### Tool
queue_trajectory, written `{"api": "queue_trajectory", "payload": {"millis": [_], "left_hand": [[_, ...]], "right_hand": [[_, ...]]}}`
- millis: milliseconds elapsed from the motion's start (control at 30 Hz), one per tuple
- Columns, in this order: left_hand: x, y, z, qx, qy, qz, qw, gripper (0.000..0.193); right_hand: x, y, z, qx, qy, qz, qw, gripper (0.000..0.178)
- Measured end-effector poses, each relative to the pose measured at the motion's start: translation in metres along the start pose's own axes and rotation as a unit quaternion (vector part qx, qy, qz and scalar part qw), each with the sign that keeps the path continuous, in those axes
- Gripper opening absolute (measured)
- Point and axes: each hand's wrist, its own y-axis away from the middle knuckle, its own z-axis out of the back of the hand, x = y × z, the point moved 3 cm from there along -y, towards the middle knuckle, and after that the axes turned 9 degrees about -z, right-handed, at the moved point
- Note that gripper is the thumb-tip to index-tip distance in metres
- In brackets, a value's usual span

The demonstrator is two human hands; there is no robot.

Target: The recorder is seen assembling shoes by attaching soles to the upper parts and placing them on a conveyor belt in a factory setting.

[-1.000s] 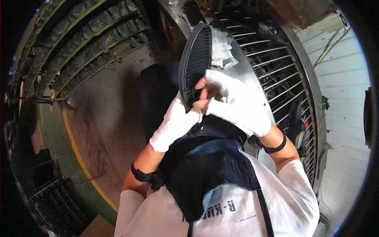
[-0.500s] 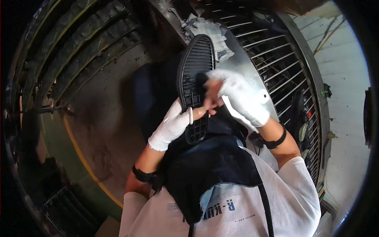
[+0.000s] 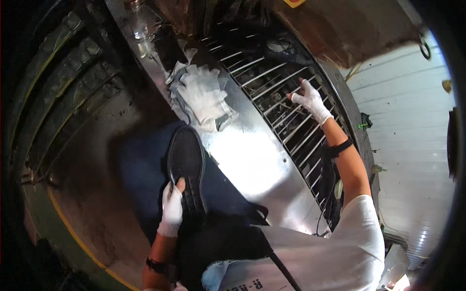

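The left hand [image 3: 172,208], in a white glove that leaves the thumb tip bare, grips a black shoe sole [image 3: 187,155] by its left edge, with the thumb laid on the face of the sole and the other fingers mostly hidden. The sole's broad rounded end points away from the left hand, and its narrower, ridged part runs back toward the body, beside the palm. Dark blue cloth [image 3: 138,160] spreads behind the sole and to the left of that hand. The right hand [image 3: 311,103], gloved likewise, is stretched well forward and to the right, its thumb and fingers parted, over a rack [image 3: 286,115] of thin metal bars; whether the fingertips touch a bar cannot be told. Dark items, hard to make out, lie beneath the bars under the right hand. Between the two hands runs a shiny metal desk [image 3: 252,162], bright with glare. Ahead of the left hand, on the desk, lies a pile of white gloves [image 3: 201,97], and farther off beyond it stands a clear jar [image 3: 140,29]. Rows of shelves [image 3: 53,92] curve well to the left of the left hand, and a pale wall [image 3: 412,126] rises to the right of the right hand.
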Motion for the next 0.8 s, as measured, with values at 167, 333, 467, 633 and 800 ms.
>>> {"api": "queue_trajectory", "payload": {"millis": [167, 333, 467, 633, 800], "left_hand": [[-0.009, -0.006, -0.007, -0.036, -0.072, 0.02, 0.997, 0.032], [-0.031, -0.011, -0.018, -0.063, -0.143, 0.037, 0.987, 0.025], [-0.005, -0.023, -0.012, -0.021, -0.085, 0.015, 0.996, 0.025], [0.014, -0.02, 0.0, -0.038, -0.07, -0.042, 0.996, 0.023], [-0.001, -0.003, 0.002, -0.008, -0.11, 0.015, 0.994, 0.039]], "right_hand": [[0.006, -0.112, 0.029, -0.09, 0.176, 0.018, 0.98, 0.115], [0.039, -0.198, -0.008, -0.002, 0.074, 0.049, 0.996, 0.112], [-0.027, -0.239, 0.016, 0.032, -0.215, 0.137, 0.967, 0.112], [-0.045, -0.199, -0.003, -0.014, 0.03, 0.061, 0.998, 0.114], [0.051, -0.053, -0.006, -0.015, 0.183, 0.01, 0.983, 0.107]]}}
